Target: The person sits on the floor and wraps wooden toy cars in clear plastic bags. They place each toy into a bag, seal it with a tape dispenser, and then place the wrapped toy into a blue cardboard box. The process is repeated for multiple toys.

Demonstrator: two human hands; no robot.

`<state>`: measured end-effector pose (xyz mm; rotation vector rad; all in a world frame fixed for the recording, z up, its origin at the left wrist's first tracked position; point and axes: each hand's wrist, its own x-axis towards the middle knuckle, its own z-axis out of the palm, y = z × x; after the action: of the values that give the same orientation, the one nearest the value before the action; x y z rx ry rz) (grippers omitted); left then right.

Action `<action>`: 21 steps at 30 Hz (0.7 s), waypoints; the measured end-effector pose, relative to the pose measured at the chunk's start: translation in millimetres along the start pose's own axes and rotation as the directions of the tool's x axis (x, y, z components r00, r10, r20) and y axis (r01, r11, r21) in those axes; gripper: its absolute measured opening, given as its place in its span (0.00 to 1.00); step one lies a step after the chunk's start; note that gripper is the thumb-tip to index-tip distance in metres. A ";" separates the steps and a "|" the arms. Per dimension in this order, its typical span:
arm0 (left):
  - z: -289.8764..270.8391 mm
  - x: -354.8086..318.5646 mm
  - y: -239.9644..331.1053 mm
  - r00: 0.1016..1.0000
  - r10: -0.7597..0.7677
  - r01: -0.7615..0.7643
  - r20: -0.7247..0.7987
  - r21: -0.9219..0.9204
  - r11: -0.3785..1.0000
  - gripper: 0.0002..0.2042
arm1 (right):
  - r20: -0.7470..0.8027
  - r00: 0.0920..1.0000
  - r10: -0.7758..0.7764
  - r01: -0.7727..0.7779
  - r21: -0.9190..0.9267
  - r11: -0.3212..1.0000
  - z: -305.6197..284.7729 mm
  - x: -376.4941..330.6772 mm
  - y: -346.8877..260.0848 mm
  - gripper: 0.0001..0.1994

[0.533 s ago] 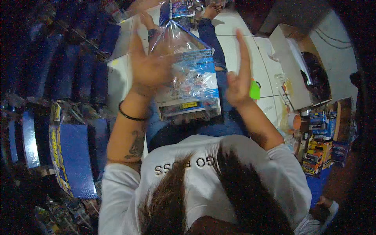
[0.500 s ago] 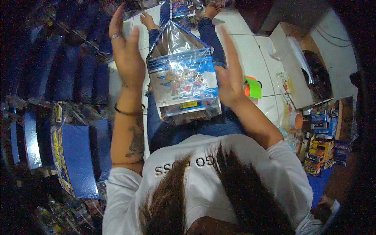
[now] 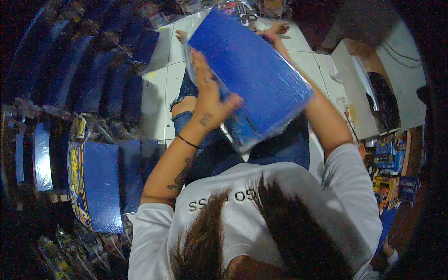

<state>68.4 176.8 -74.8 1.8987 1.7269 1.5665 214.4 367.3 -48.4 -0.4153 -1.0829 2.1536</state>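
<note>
1. The floor point(image 3: 156, 100) is pale tile with thin dark joints, showing on both sides of the seated person's legs in blue jeans point(image 3: 182, 122).
2. Along the left, blue boxes point(image 3: 100, 186) stand in close rows, some of them glossy; the far rows fall into shadow.
3. On the right, an open carton point(image 3: 343, 70) stands near a pale wall point(image 3: 401, 70), with small colourful packages point(image 3: 386, 182) stacked nearer the person.
4. Beyond the feet, more packages in clear film point(image 3: 238, 11) lie at the top of the view.
5. The blue wrapped box point(image 3: 249, 70) is above the lap, turned at a slant, its plain blue face up under shiny film; whether it rests on the legs cannot be told.
6. The left hand point(image 3: 212, 95) is spread, fingers straight and thumb apart, laid along the box's left side.
7. The right hand point(image 3: 272, 39) is at the box's far right edge, blurred and partly hidden; how far it is closed cannot be told.
</note>
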 end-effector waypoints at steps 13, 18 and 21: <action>84.1 -66.9 17.8 0.827 0.036 -0.081 0.561 0.056 0.995 0.39 | 0.239 0.672 0.701 0.044 -0.957 0.285 77.3 45.2 23.6 0.40; -44.4 -40.9 74.6 0.773 0.533 -0.531 0.345 -0.107 0.840 0.26 | 0.567 0.767 0.300 0.303 -0.733 0.608 65.8 50.7 -12.8 0.38; -95.0 -29.5 70.2 0.980 0.201 -0.190 0.010 0.368 0.910 0.29 | 0.814 0.546 0.198 0.737 -0.579 0.348 85.9 31.3 -23.9 0.32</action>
<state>50.5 81.4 -1.3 2.2977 2.0150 1.4108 155.2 349.4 23.1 0.4256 -2.6536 1.0340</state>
